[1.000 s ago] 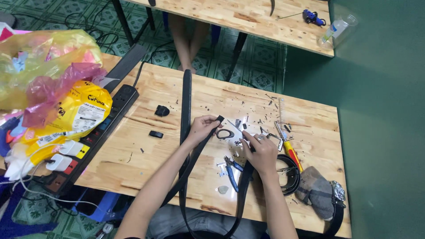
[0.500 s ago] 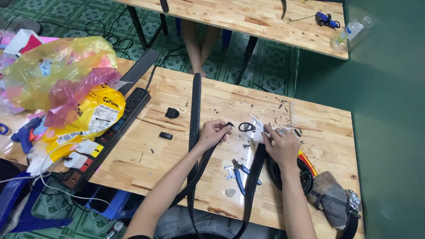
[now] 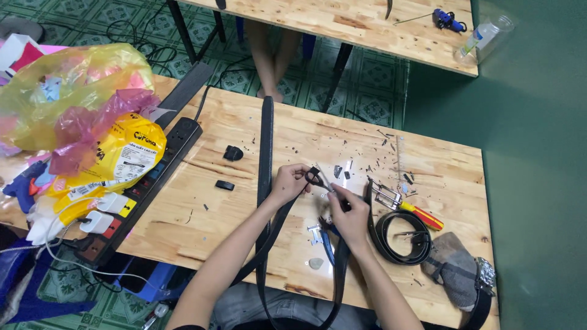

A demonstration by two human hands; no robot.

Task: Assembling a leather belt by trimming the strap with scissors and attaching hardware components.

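A flat black leather belt (image 3: 265,153) on the pale wooden table (image 3: 244,220) is pinched closed by the left hand (image 3: 287,183); slim metal scissors (image 3: 322,178) are gripped by the right hand (image 3: 350,215).

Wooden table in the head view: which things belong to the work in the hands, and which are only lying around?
In hand:
- left hand, holding the black belt
- right hand, holding a thin metal tool

Lying about:
- coiled belt with buckle
- red-yellow screwdriver
- power strip
- plastic bags
- grey cloth
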